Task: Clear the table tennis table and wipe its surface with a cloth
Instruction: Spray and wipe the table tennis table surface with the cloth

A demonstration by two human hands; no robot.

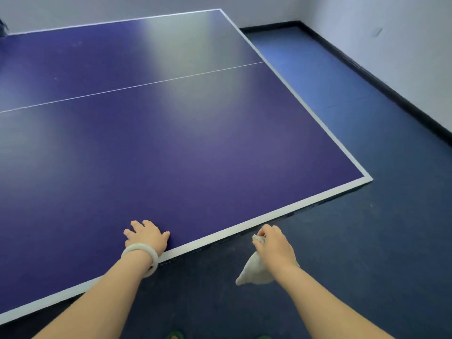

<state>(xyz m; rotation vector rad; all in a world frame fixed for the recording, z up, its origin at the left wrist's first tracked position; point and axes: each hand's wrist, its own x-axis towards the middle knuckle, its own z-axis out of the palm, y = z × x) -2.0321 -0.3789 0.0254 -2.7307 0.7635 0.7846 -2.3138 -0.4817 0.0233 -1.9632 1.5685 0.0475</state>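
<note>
Head view | left hand (146,234): flat, fingers spread, on desk (171,143), lower centre, likely bracing | right hand (274,243): clenched round bunched cloth (252,271), off desk edge, lower right, likely ready to wipe

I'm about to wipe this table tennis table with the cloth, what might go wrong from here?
The right hand grips the cream cloth bunched up, off the purple-blue table tennis table; wiping like that may leave streaks. The left hand lies flat on the glossy top and may leave prints. The white bangle on that wrist sits at the table's edge and might scrape it.
</note>
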